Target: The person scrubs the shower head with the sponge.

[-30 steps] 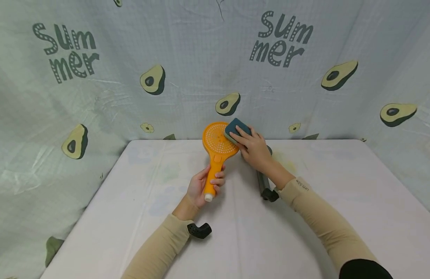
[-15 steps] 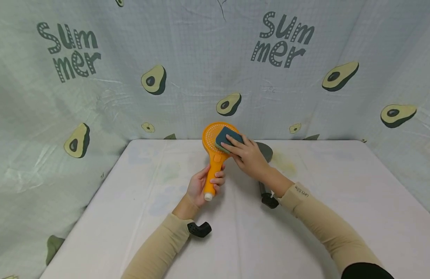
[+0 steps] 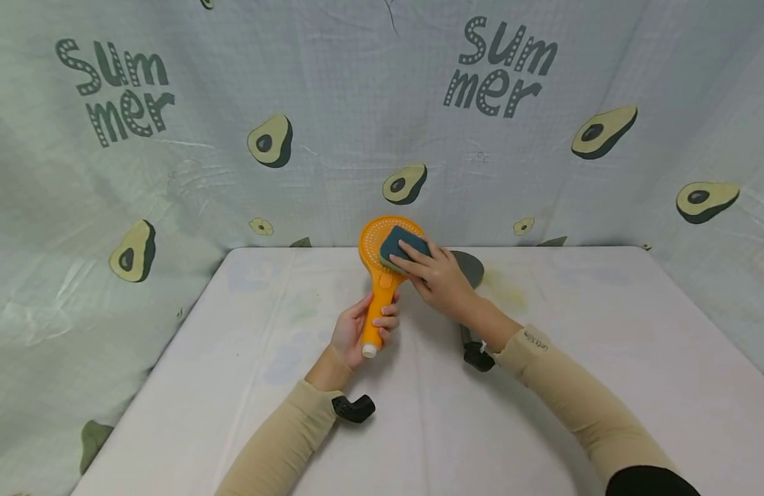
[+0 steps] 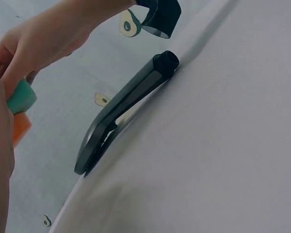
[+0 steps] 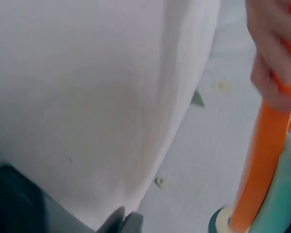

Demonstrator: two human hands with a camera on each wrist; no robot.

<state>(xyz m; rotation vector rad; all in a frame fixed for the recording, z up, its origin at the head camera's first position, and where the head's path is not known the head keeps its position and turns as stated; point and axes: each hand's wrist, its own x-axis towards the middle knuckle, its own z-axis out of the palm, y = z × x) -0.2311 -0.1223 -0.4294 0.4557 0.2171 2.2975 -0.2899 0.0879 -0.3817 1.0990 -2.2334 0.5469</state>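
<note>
My left hand (image 3: 350,334) grips the handle of an orange shower head (image 3: 385,293), its round perforated face turned upward. Against the right part of that face, my right hand (image 3: 442,279) holds a sponge (image 3: 405,242) with a dark blue top and a green underside. Fingers lie across the sponge's top, and the thumb is hidden in the head view. In the right wrist view, the sponge's green layer (image 5: 280,194) touches the orange face edge-on. Beneath the right forearm, a dark grey shower head (image 4: 128,94) lies on the table; the arm partly covers it in the head view.
The white-covered table (image 3: 282,427) reaches back to a hanging curtain (image 3: 338,89) printed with avocados and lettering. A black wrist camera mount (image 3: 353,408) juts from the left sleeve, and another mount (image 3: 479,357) hangs under the right wrist.
My right hand has slid the sponge left and slightly down over the perforated face, uncovering the grey shower head's round end. The left hand and the orange shower head have stayed nearly still.
</note>
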